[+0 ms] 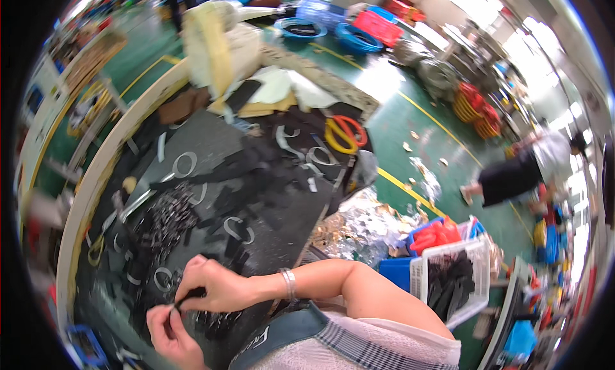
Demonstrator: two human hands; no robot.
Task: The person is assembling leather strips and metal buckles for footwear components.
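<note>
Both hands meet low over the dark worktable [282,226], near its front left. A small black strip [191,294], soft-looking, is pinched between the fingertips of my right hand [218,285]. My left hand [172,337] is closed at the strip's lower end, thumb and fingers pressed together. What lies inside the curled fingers is hidden. Just beyond my hands is a heap of small dark shiny pieces [168,219]. Around it lie pale rings, such as one white ring [239,230], and flat black scraps.
A raised pale rim [96,158] bounds the table's left. Yellow and red loops [344,134] lie at the far right corner. Right of me stand a white basket [419,299] of black material and crumpled shiny wrapping [359,222]. A person [512,171] is on the green floor.
</note>
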